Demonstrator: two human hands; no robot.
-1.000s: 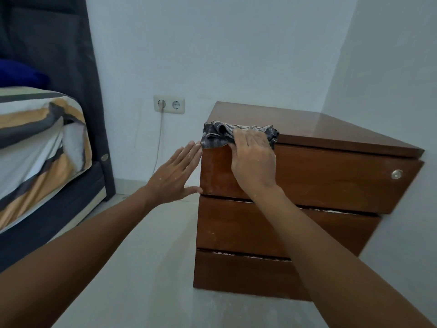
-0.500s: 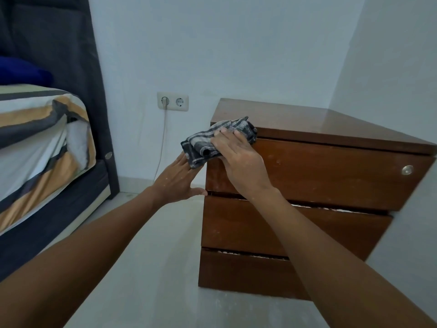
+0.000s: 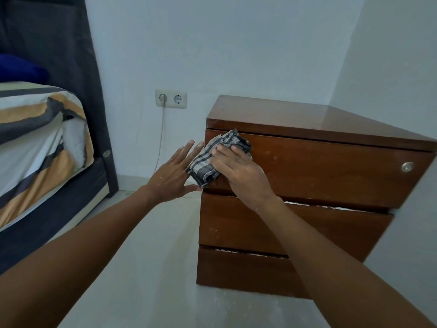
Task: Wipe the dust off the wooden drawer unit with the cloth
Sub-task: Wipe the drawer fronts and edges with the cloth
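The brown wooden drawer unit [image 3: 319, 176] stands on the floor in the room's corner, with three drawer fronts and a round metal knob [image 3: 407, 166] on the top one. My right hand [image 3: 241, 171] presses a grey checked cloth [image 3: 212, 157] flat against the left end of the top drawer front. The cloth hangs over the unit's left corner. My left hand [image 3: 172, 176] is spread with straight fingers beside that corner, its fingertips touching the cloth's edge. White dust lines the gaps between the drawers.
A bed [image 3: 40, 147] with a striped cover and dark base stands at the left. A wall socket [image 3: 170, 98] with a white cable hanging from it sits between bed and unit. Pale floor [image 3: 151, 268] lies in front. White walls close in behind and to the right.
My right hand has carried the cloth from the unit's top front edge down onto the left end of the top drawer front. My left hand stayed beside the corner.
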